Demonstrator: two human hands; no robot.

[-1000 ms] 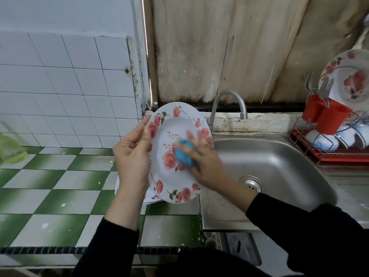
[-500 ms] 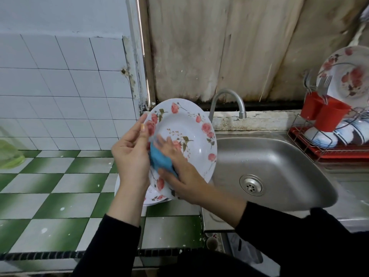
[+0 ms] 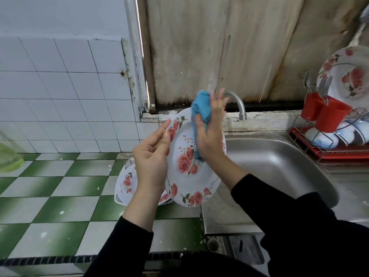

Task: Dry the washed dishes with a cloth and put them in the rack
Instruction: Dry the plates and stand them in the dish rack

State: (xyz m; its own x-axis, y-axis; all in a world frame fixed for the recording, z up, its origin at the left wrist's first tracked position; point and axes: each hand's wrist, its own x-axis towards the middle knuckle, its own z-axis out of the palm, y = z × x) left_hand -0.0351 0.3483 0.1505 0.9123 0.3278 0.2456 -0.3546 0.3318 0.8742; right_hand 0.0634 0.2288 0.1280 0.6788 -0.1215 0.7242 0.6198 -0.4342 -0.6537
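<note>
Mostly a drop risk: plate [image 3: 189, 176] hung tilted over sink's [image 3: 279, 166] left edge.
Left hand [image 3: 151, 156] pinched its rim only; right hand [image 3: 209, 136], thumb clamping cloth [image 3: 201, 108], pushed the top rim. I judged it might pivot loose.

Left hand [image 3: 151, 156] gripping, right hand [image 3: 210, 136] upright, pinching

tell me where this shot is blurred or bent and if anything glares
Head view: motion blur smears the fingers of the right hand and the crumpled blue cloth; the round white rose-patterned plate is sharp. Head view: the wide lens bows the white wall tiles. Head view: soft light, only dull sheen on the stainless steel sink.
</note>
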